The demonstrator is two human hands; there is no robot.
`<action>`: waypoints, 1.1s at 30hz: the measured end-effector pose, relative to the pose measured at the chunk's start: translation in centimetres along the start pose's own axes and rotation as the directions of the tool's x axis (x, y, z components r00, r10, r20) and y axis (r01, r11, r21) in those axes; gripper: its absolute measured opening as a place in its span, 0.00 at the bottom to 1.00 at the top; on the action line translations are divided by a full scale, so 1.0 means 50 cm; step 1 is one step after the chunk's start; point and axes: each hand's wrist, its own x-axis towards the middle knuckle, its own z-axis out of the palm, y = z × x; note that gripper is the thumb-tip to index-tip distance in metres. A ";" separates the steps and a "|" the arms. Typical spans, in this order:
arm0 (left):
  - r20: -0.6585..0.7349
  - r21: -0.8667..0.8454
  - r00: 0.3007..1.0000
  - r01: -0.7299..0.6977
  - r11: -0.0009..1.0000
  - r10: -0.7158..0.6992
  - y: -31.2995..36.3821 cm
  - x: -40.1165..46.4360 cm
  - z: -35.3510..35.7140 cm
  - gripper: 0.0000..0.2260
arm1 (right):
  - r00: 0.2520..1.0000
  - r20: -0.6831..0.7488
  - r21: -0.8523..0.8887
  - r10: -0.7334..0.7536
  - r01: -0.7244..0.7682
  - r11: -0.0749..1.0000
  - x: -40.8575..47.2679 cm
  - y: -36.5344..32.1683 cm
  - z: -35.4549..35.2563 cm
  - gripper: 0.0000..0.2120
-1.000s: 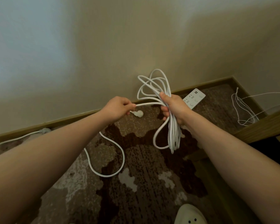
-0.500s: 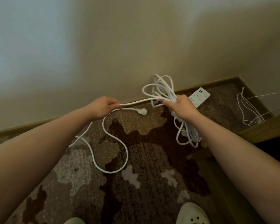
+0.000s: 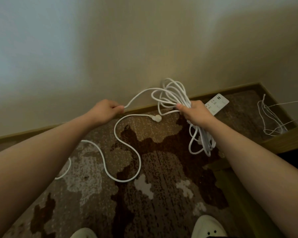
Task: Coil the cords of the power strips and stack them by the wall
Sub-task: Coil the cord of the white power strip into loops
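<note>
The right hand [image 3: 195, 113] grips a bundle of white cord loops [image 3: 175, 95], fingers curled round them so the coil keeps its shape. At its nine o'clock the left hand [image 3: 107, 109] pinches the free cord run [image 3: 139, 95], likely feeding the next loop. The plug [image 3: 157, 118] lies on the carpet [image 3: 162, 194]; the power strip [image 3: 217, 103] rests by the wall [image 3: 144, 40], at the coil's three o'clock.

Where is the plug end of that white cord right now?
The plug lies on the carpet near the baseboard, between the left hand and right hand.
</note>
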 end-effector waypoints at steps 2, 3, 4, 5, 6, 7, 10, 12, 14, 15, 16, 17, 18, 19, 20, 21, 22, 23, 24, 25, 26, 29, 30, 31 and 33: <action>0.020 -0.054 0.999 -0.036 0.998 0.037 0.024 0.003 0.015 0.14 | 1.000 0.004 0.022 -0.016 0.016 1.000 0.000 -0.009 0.009 0.17; 0.034 -0.096 0.999 -0.036 0.995 0.039 0.031 0.004 0.022 0.13 | 1.000 -0.024 0.051 -0.013 0.015 0.999 0.000 -0.010 0.008 0.17; 0.048 -0.160 0.999 -0.017 0.987 0.025 0.035 0.004 0.029 0.13 | 0.998 -0.067 0.078 -0.004 0.009 0.997 -0.001 -0.010 0.004 0.17; 0.068 -0.241 0.998 0.016 0.970 0.001 0.035 0.002 0.034 0.12 | 0.992 -0.123 0.105 0.015 -0.002 0.994 -0.001 -0.008 -0.001 0.18; 0.094 -0.324 0.995 0.053 0.945 -0.023 0.034 0.000 0.039 0.12 | 0.981 -0.190 0.137 0.046 -0.020 0.990 0.001 -0.004 -0.008 0.18; 0.120 -0.393 0.992 0.084 0.916 -0.039 0.031 -0.002 0.042 0.12 | 0.961 -0.262 0.170 0.089 -0.044 0.984 0.002 0.000 -0.015 0.18; 0.167 -0.515 0.986 0.110 0.850 -0.027 0.034 -0.013 0.048 0.11 | 0.893 -0.405 0.250 0.195 -0.097 0.964 0.004 0.010 -0.038 0.18; 0.171 -0.580 0.985 0.087 0.810 0.017 0.056 -0.018 0.057 0.09 | 0.912 -0.356 0.246 0.202 -0.117 0.962 0.001 0.013 -0.040 0.17; 0.166 -0.597 0.984 0.047 0.801 0.065 0.093 -0.020 0.077 0.08 | 0.959 -0.224 0.291 0.175 -0.106 0.951 -0.003 0.010 -0.022 0.16; 0.160 -0.589 0.984 0.030 0.808 0.080 0.114 -0.018 0.089 0.08 | 0.974 -0.165 0.311 0.154 -0.097 0.946 -0.006 0.006 -0.007 0.17; 0.148 -0.578 0.985 0.012 0.816 0.091 0.135 -0.016 0.104 0.08 | 0.983 -0.128 0.311 0.134 -0.088 0.946 -0.008 0.000 0.008 0.17; 0.130 -0.563 0.987 -0.008 0.826 0.098 0.153 -0.011 0.119 0.09 | 0.987 -0.111 0.302 0.116 -0.078 0.950 -0.011 -0.008 0.023 0.19; 0.105 -0.544 0.989 -0.029 0.839 0.102 0.170 -0.006 0.133 0.10 | 0.990 -0.106 0.296 0.097 -0.062 0.953 -0.012 -0.015 0.035 0.20; 0.078 -0.517 0.992 -0.048 0.855 0.103 0.184 -0.001 0.145 0.10 | 0.992 -0.104 0.291 0.074 -0.041 0.956 -0.014 -0.022 0.044 0.20; 0.051 -0.485 0.993 -0.067 0.872 0.105 0.196 0.002 0.154 0.11 | 0.994 -0.100 0.280 0.049 -0.019 0.960 -0.014 -0.027 0.050 0.21; 0.027 -0.453 0.993 -0.092 0.887 0.117 0.206 0.004 0.161 0.11 | 0.995 -0.095 0.263 0.028 -0.002 0.965 -0.015 -0.030 0.053 0.22; 0.010 -0.428 0.990 -0.124 0.895 0.142 0.214 0.005 0.167 0.11 | 0.996 -0.088 0.249 0.012 0.010 0.969 -0.016 -0.032 0.054 0.23; 0.000 -0.411 0.985 -0.159 0.898 0.174 0.221 0.003 0.170 0.11 | 0.997 -0.083 0.242 0.004 0.017 0.970 -0.018 -0.033 0.055 0.23; -0.010 -0.397 0.980 -0.188 0.898 0.201 0.226 0.002 0.173 0.12 | 0.997 -0.080 0.247 0.005 0.015 0.969 -0.018 -0.034 0.055 0.23; -0.018 -0.382 0.976 -0.207 0.900 0.217 0.230 0.001 0.175 0.13 | 0.997 -0.078 0.266 0.017 0.004 0.964 -0.017 -0.033 0.053 0.22; -0.023 -0.372 0.975 -0.215 0.903 0.223 0.232 0.000 0.177 0.14 | 0.997 -0.071 0.297 0.033 -0.010 0.955 -0.016 -0.032 0.050 0.20; -0.018 -0.359 0.978 -0.200 0.912 0.207 0.237 -0.004 0.180 0.10 | 0.997 -0.039 0.351 0.073 -0.055 0.935 -0.015 -0.031 0.037 0.15; -0.008 -0.358 0.979 -0.194 0.913 0.204 0.240 -0.004 0.181 0.08 | 0.996 -0.038 0.342 0.077 -0.060 0.938 -0.015 -0.030 0.033 0.14; 0.004 -0.366 0.980 -0.186 0.912 0.201 0.244 -0.007 0.181 0.07 | 0.996 -0.043 0.326 0.075 -0.057 0.944 -0.016 -0.030 0.031 0.12; 0.031 -0.406 0.982 -0.158 0.900 0.186 0.251 -0.011 0.184 0.05 | 0.998 -0.043 0.311 0.044 -0.029 0.950 -0.019 -0.033 0.030 0.10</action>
